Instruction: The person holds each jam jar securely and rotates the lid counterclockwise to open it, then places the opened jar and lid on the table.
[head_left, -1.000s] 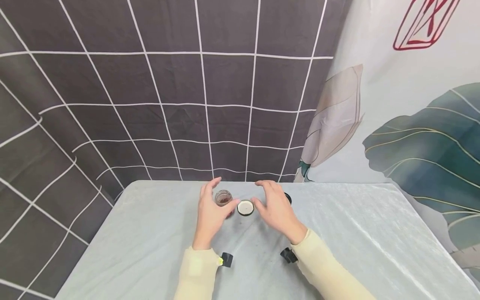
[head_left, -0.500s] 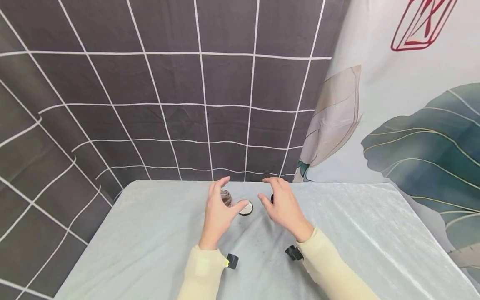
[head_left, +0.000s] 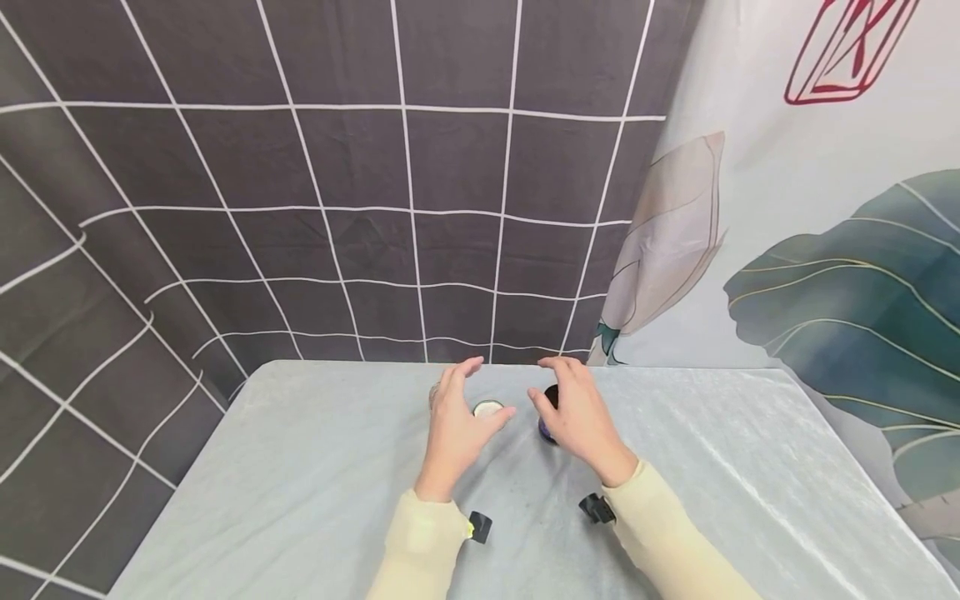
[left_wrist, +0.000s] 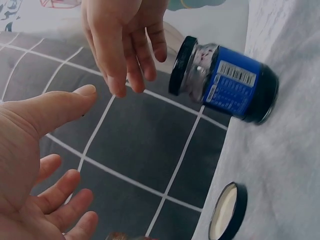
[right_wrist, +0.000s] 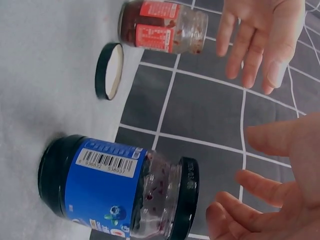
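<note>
My left hand (head_left: pixel 457 433) hovers above the table with thumb and fingers spread apart, holding nothing. Behind its fingers, the lidless jar with a red label (right_wrist: pixel 157 30) is mostly hidden in the head view; the right wrist view shows dark red contents in it. A loose dark-rimmed lid (head_left: pixel 487 408) lies with its pale inside up, close to my left thumb. Over the blue-labelled jar (right_wrist: pixel 105 187), which has a dark lid on, my right hand (head_left: pixel 585 417) is poised, fingers parted and likewise without anything in them. That jar stands upright, partly covered by this hand in the head view.
A pale cloth covers the table (head_left: pixel 300 483). Behind it hangs a dark sheet with a white grid (head_left: pixel 360 167), and a leaf-patterned white curtain (head_left: pixel 750 208) is at the right. Small black devices sit at both wrists.
Both hands have shifted to the right. The left now covers most of the lidless jar and sits nearer the lid; more of the blue-labelled jar shows beside my right hand. The jars stay put.
</note>
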